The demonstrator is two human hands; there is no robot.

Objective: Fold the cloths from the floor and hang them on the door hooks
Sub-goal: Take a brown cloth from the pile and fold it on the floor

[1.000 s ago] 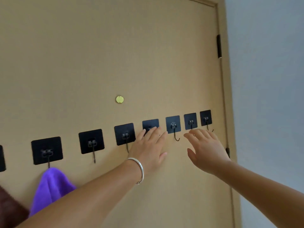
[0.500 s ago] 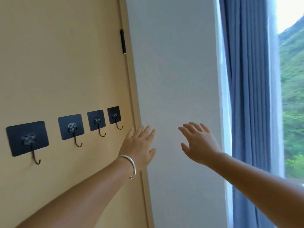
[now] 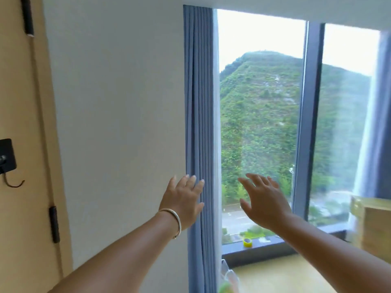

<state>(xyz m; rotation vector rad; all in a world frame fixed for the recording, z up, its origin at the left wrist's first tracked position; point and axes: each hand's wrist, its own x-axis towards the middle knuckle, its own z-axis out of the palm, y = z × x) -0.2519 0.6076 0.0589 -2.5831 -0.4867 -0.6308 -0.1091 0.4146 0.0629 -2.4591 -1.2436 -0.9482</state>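
Both arms are reaching out toward the window point(image 3: 260, 115). Left hand point(image 3: 184, 203) and right hand point(image 3: 265, 205) are holding nothing, fingers spread and relaxed. One door hook point(image 3: 7, 161) is showing at the far left edge, well apart from the left hand's fingers point(image 3: 191, 181). No cloth is showing. A blue curtain point(image 3: 200, 123) is hanging behind the left hand. No readable writing.

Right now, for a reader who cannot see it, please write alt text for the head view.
Two bare arms reach forward, the left hand and right hand open and holding nothing, in front of a blue curtain and a window showing a green hill. At the far left edge, one empty black door hook is visible on the tan door.
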